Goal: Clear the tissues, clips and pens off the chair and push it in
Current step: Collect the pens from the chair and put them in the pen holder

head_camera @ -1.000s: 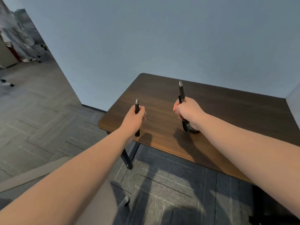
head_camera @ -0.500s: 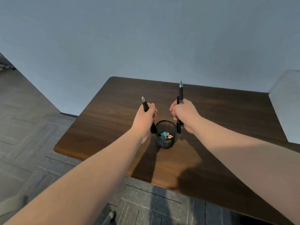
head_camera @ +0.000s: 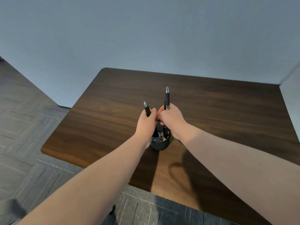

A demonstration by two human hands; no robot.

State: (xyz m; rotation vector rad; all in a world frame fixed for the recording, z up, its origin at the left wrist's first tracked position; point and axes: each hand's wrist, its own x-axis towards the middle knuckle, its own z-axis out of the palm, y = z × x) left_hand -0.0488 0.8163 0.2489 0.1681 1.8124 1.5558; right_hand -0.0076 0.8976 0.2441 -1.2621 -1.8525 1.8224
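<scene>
My left hand (head_camera: 146, 125) grips a black pen (head_camera: 146, 108) upright, silver tip up, its lower end down in a black mesh cup (head_camera: 159, 144). My right hand (head_camera: 170, 121) holds two black pens (head_camera: 167, 99) upright, their lower ends also inside the cup. The two hands touch just above the cup's rim. Several coloured binder clips (head_camera: 158, 138) lie in the cup's bottom. The cup stands on a dark wooden desk (head_camera: 219, 111). The chair and tissues are out of view.
A blue-grey wall (head_camera: 146, 33) rises behind the desk, and a pale panel (head_camera: 290, 95) meets the desk's right end. Grey carpet tiles (head_camera: 24, 127) cover the floor at left and below the desk's near edge.
Both hands have come together over the cup and lowered the pens' ends into it. The view has shifted so the desk and cup sit more central.
</scene>
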